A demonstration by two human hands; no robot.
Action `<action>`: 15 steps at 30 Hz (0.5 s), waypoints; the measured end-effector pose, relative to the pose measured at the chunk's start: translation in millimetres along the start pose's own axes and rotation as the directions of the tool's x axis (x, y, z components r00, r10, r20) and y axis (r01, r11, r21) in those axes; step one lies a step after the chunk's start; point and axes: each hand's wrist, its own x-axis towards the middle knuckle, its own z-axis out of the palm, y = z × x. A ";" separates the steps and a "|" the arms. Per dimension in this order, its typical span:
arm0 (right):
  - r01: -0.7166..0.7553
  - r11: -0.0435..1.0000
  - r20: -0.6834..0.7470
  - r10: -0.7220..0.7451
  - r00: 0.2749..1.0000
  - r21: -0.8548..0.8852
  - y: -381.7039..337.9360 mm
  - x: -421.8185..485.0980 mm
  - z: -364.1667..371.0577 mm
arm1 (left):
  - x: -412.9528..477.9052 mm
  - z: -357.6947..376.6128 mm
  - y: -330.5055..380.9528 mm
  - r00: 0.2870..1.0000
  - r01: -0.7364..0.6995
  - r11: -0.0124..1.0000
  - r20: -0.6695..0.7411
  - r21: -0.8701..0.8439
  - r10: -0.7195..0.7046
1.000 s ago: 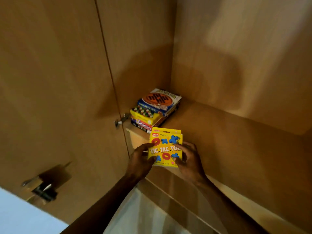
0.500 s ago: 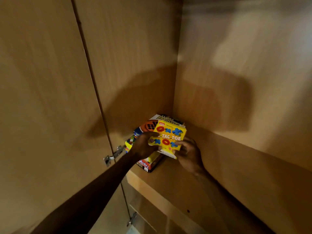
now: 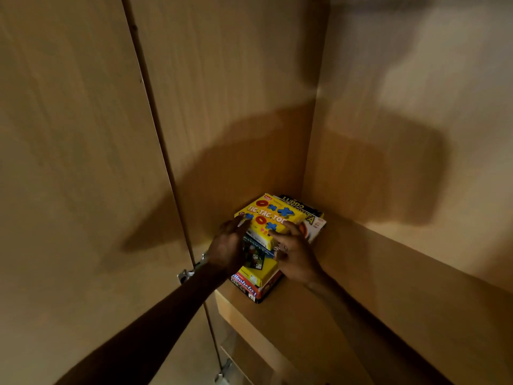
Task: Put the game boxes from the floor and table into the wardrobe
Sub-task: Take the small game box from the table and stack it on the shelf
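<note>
A yellow Tic Tac Toe box (image 3: 270, 215) lies flat on top of a stack of game boxes (image 3: 256, 276) in the back left corner of a wardrobe shelf (image 3: 347, 309). My left hand (image 3: 229, 247) holds the box's left near edge, fingers on it. My right hand (image 3: 294, 252) grips its right near corner, thumb on top. Under it lies a white and black Ludo box (image 3: 308, 215), and lower a yellow box and a red Tambola box (image 3: 245, 287).
The open wardrobe door (image 3: 69, 176) stands at the left, with a metal hinge (image 3: 188, 272) near my left forearm. The wardrobe's back wall (image 3: 416, 120) rises on the right. A lower shelf edge (image 3: 238, 357) shows below.
Both hands carried the Tic Tac Toe box from the shelf's front edge deeper in and laid it down flat on the stack. The view has tilted upward.
</note>
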 end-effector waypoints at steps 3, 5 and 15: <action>-0.025 0.999 0.020 0.025 0.999 0.023 -2.6 3.6 2.2 | -1.0 -1.5 3.1 0.999 0.024 0.999 0.035 -0.022 -0.023; -0.035 0.999 0.038 0.034 0.999 0.036 -2.3 3.9 1.1 | -1.1 -5.5 3.4 0.998 0.025 0.999 0.066 -0.020 -0.024; -0.056 0.906 -0.174 0.141 0.975 0.419 -13.9 -66.1 -3.6 | -73.0 -0.9 25.4 0.974 0.135 0.919 -0.120 -0.370 -0.191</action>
